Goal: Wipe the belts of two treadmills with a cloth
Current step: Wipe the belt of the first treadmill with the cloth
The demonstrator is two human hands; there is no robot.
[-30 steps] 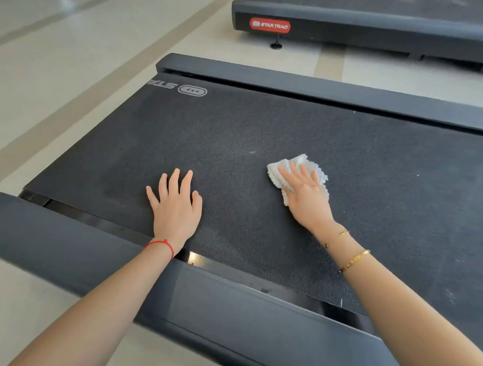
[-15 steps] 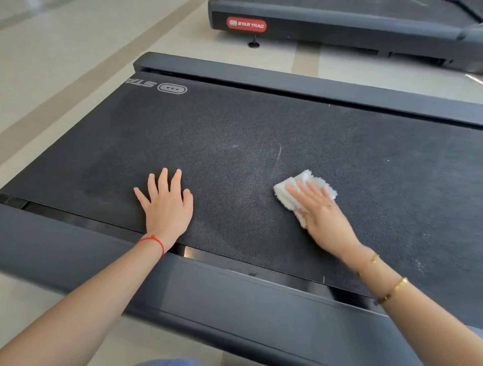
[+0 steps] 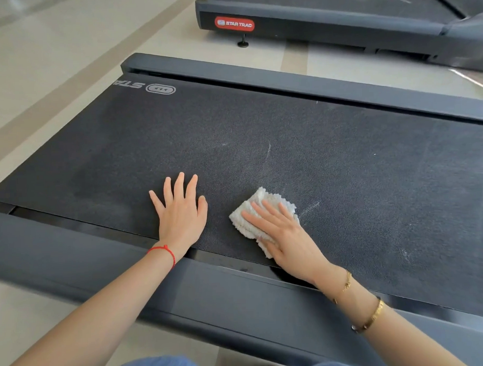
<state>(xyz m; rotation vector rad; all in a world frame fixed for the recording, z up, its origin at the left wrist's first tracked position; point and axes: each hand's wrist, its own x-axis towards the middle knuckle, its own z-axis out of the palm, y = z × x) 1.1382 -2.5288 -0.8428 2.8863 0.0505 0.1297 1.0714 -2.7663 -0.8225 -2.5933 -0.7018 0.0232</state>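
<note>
My left hand (image 3: 181,212) lies flat, palm down, fingers straight and slightly spread, thumb out to the side. A red string (image 3: 166,252) circles that wrist, and the bare forearm runs back toward my lower left. My right hand (image 3: 284,237) is also palm down, fingers straight and pointing up and to the left, pressing flat. Two gold bracelets (image 3: 368,319) sit on that wrist. Both arms reach forward, hands just beside each other but apart.
</note>
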